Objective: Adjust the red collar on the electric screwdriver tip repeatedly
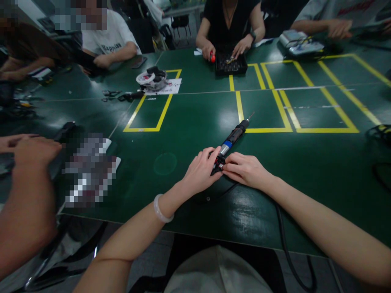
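An electric screwdriver (228, 143) lies slantwise on the green table, its thin bit pointing away to the upper right. Its casing is open near the rear, where a silver and blue motor body and small red wires show. My left hand (203, 169) is closed around the rear end of the screwdriver. Beside it, my right hand (247, 169) pinches at the exposed wires and small parts; what exactly sits between the fingertips is too small to make out. A black cord (282, 228) passes under my right forearm and hangs over the table's front edge.
Yellow tape (269, 130) marks rectangles on the table. A black tray (231, 67) of small parts stands before a person opposite. A white roll with dark parts (152, 78) lies back left. A co-worker's arm (33, 179) rests at left. Cables (381, 132) lie at right.
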Demonstrator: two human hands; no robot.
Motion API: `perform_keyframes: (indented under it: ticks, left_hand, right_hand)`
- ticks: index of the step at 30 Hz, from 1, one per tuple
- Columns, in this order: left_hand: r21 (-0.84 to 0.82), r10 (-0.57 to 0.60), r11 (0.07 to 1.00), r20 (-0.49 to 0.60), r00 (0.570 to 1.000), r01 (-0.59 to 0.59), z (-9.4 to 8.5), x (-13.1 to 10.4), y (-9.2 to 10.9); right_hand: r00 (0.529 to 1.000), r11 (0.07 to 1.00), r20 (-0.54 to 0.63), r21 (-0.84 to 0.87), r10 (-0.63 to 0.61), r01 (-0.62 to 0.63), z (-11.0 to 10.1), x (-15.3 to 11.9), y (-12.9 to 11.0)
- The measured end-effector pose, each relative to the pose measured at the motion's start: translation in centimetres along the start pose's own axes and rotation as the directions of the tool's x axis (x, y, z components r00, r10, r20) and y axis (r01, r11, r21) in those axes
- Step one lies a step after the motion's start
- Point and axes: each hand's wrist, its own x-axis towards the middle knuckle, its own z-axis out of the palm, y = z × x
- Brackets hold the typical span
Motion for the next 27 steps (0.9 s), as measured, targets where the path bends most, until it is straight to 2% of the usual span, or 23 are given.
perform_keyframes:
  ticks: [9,13,16,20,23,27]
  left_hand:
    - [0.102,-0.050,0.994,-0.013,0.999,0.051,0.2,0.3,0.8]
    - [0.150,-0.083,0.985,-0.010,0.997,0.083,0.3,0.6,1.2]
    - [0.147,-0.076,0.986,-0.022,0.997,0.079,0.3,0.6,1.1]
    - [0.138,-0.048,0.989,-0.054,0.997,0.055,0.1,0.3,0.0]
    - [0.142,-0.065,0.987,-0.060,0.996,0.073,-0.4,0.0,-1.6]
    - [0.168,-0.156,0.972,-0.063,0.986,0.165,-1.4,-0.1,-4.8]
  right_hand:
    - [1.000,0.998,-0.001,0.061,0.024,-0.023,-0.4,0.1,-0.5]
    - [0.990,0.959,-0.047,0.255,0.136,-0.120,-0.4,0.1,-0.1]
    - [0.936,0.847,-0.066,0.451,0.345,-0.281,-0.6,0.0,0.7]
    - [0.803,0.611,0.012,0.643,0.595,-0.463,-0.6,-0.2,2.0]
    - [0.748,0.510,0.048,0.703,0.662,-0.497,-0.4,-0.2,2.3]
    - [0.741,0.485,0.081,0.708,0.666,-0.513,0.0,-0.2,2.1]
